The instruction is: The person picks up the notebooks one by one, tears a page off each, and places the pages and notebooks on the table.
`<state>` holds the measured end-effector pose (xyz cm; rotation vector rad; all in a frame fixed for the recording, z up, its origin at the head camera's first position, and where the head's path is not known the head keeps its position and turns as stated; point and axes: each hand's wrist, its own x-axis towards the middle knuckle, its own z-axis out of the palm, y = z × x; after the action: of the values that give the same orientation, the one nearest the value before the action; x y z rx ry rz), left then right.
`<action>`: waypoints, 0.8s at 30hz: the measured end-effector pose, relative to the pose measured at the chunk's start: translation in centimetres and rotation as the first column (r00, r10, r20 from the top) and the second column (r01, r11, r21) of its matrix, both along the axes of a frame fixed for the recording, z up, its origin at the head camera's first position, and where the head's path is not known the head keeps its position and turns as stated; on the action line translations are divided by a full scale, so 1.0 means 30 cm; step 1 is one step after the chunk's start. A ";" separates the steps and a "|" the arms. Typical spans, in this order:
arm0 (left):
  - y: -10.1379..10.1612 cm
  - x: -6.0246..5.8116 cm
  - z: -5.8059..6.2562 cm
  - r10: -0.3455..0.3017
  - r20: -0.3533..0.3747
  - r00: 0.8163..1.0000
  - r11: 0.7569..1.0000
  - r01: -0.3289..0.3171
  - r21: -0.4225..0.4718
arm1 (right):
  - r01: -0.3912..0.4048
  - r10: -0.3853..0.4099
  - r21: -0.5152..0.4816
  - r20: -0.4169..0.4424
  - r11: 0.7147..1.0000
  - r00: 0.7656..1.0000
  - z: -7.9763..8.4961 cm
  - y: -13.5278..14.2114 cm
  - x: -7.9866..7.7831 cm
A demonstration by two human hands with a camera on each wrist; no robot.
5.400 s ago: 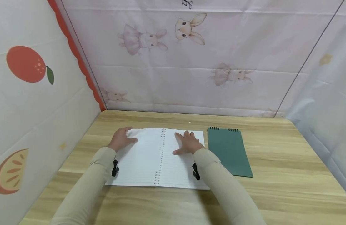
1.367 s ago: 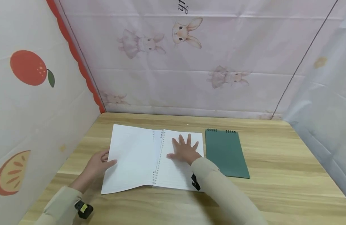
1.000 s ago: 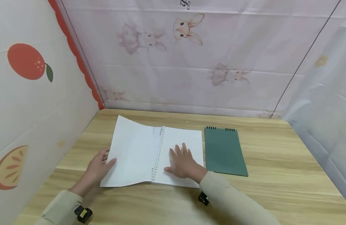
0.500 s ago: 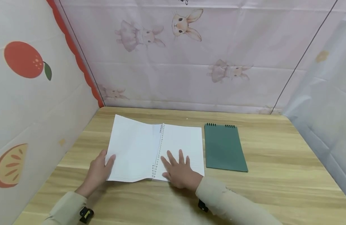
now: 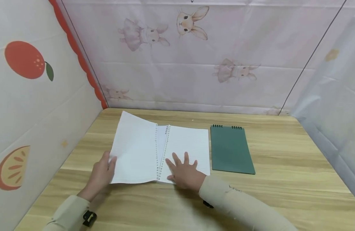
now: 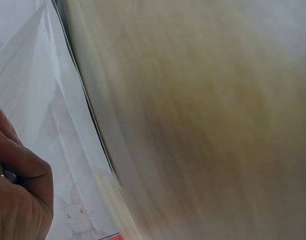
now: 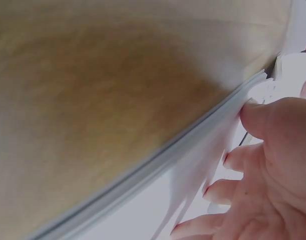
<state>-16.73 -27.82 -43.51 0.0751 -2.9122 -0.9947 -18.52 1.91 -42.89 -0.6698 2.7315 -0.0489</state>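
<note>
A white spiral notebook [image 5: 191, 139] lies open on the wooden table. My left hand [image 5: 100, 175] pinches the outer edge of its left sheet [image 5: 134, 150] between thumb and fingers. That sheet's row of punched holes stands apart from the wire coil [image 5: 165, 145], in a wedge widest at the far end and narrowing toward me. The sheet's far corner is lifted. My right hand [image 5: 187, 175] rests with spread fingers on the near part of the right page. In the right wrist view its thumb [image 7: 258, 117] is at the notebook's near edge, close to the coil.
A green top-bound notepad [image 5: 232, 149] lies just right of the notebook. The wooden table [image 5: 281, 154] extends around both. Printed cloth walls [image 5: 171, 80] with rabbits and fruit enclose its left, back and right sides.
My left hand went from the page's far corner to its outer edge and gripped it. The sheet has parted from the coil, the gap widening. My right hand slid nearer along the right page.
</note>
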 end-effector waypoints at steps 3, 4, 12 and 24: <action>-0.002 0.002 -0.002 -0.003 -0.002 1.000 1.000 0.003 -0.002 | 0.008 -0.008 0.007 0.014 1.000 1.000 0.001 0.001 -0.006; -0.002 0.003 -0.003 -0.005 0.001 1.000 1.000 0.005 -0.002 | 0.008 -0.008 0.009 0.016 1.000 1.000 0.003 0.001 -0.006; -0.009 0.011 -0.007 -0.021 -0.019 1.000 1.000 0.021 -0.017 | 0.001 -0.001 0.018 0.018 1.000 1.000 0.005 0.004 -0.002; -0.034 0.038 0.026 0.002 -0.024 1.000 0.997 -0.004 -0.075 | -0.023 0.022 0.047 0.020 0.999 1.000 0.021 0.011 0.009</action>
<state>-15.60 -28.83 -42.74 0.0632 -2.9232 -0.8792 -18.24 2.24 -42.26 -0.6834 2.6974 0.0141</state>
